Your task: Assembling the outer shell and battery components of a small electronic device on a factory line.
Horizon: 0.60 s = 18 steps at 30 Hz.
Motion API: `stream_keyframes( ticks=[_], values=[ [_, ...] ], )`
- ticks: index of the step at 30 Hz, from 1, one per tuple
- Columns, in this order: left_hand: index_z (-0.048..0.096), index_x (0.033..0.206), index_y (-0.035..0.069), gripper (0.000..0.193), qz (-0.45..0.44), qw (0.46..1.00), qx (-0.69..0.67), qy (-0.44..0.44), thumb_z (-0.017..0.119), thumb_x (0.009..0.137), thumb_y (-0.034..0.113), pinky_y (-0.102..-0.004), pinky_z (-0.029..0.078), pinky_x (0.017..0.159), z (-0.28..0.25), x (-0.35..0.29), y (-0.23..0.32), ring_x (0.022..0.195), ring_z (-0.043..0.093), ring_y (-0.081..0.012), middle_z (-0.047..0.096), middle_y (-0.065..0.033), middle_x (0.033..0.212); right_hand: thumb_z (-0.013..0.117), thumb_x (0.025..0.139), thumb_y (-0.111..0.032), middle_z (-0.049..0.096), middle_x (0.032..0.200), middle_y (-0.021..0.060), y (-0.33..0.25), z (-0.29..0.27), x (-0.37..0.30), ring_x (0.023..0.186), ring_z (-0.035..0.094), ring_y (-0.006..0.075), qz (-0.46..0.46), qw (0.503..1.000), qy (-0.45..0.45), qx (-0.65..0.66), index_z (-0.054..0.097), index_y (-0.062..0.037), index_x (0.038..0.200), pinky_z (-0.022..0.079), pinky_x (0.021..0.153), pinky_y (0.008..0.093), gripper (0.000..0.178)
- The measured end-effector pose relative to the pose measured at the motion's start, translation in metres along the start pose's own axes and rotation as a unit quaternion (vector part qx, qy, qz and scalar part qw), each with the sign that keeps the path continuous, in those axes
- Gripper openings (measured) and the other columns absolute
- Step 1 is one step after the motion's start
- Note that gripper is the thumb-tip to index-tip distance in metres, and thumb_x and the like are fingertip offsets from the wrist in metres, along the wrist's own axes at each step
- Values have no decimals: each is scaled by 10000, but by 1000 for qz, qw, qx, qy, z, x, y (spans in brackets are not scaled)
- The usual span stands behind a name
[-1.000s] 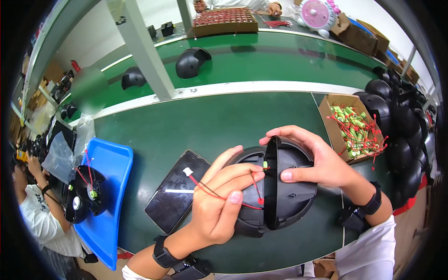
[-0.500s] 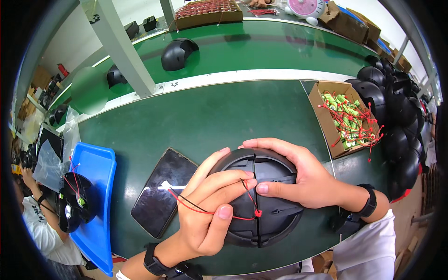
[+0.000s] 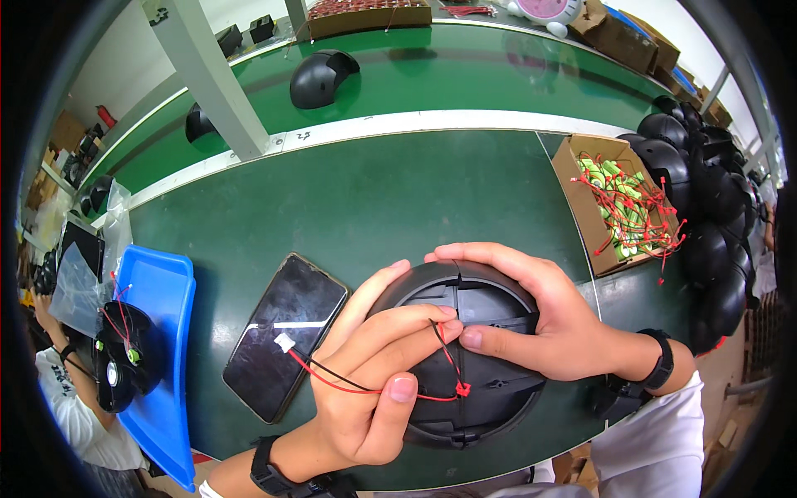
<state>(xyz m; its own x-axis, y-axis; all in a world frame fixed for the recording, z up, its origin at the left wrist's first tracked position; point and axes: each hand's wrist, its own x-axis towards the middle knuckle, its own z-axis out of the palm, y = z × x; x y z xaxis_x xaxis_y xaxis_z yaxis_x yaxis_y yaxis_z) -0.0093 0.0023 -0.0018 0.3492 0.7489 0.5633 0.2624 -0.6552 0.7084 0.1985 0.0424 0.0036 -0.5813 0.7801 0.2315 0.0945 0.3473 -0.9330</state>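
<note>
A round black plastic shell, its ribbed underside up and a seam down its middle, is between my two hands above the near part of the green bench. My left hand is closed, with a red-and-black wire lead pinched in its fingers, which also rest along the shell's left side. A white connector hangs at the lead's left end; a red plug lies over the seam. My right hand clasps the shell's right side, thumb near the seam. What lies under the left fingers is hidden.
A smartphone lies left of my hands, and a blue tray with black parts stands farther left. A cardboard box of green wired cells is at the right, beside piled black shells. A conveyor runs behind; a co-worker's arm shows left.
The whole view has shifted slightly. The white connector has swung a little left and down with the lead. Both hands keep nearly the same hold on the shell.
</note>
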Motion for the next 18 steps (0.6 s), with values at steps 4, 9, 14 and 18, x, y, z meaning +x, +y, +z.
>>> stream_keyframes(
  ticks=[4,9,14,18],
  values=[
    [677,1004,-70,497,-2,1000,-10,-15,334,959,288,-572,342,1020,-2,1,1,1118,532,-453,649,-196,1008,691,820,-99,576,1213,164,0,1,-1,1128,569,230,7,999,5,36,442,50,1292,429,987,334,554],
    [694,976,-49,516,18,999,-27,-37,330,964,317,-558,353,1019,0,1,-2,1136,526,-453,656,-194,998,575,897,-209,492,1318,159,11,0,-4,1254,457,221,36,944,-37,326,434,60,1295,336,1069,350,501],
    [660,1071,-53,434,24,994,-80,-76,433,907,278,-509,390,1007,-6,3,-2,1101,539,-453,637,-204,1077,556,884,-165,479,1326,166,12,4,-7,1264,446,224,14,942,-48,332,392,74,1314,327,1077,353,518],
    [112,1434,62,1168,119,993,-12,0,763,645,626,-504,434,941,1,-2,-21,1162,466,-408,194,-301,1407,552,867,-132,483,1315,173,12,2,-4,1247,466,224,32,946,-31,321,391,79,1309,338,1069,354,516]
  ],
)
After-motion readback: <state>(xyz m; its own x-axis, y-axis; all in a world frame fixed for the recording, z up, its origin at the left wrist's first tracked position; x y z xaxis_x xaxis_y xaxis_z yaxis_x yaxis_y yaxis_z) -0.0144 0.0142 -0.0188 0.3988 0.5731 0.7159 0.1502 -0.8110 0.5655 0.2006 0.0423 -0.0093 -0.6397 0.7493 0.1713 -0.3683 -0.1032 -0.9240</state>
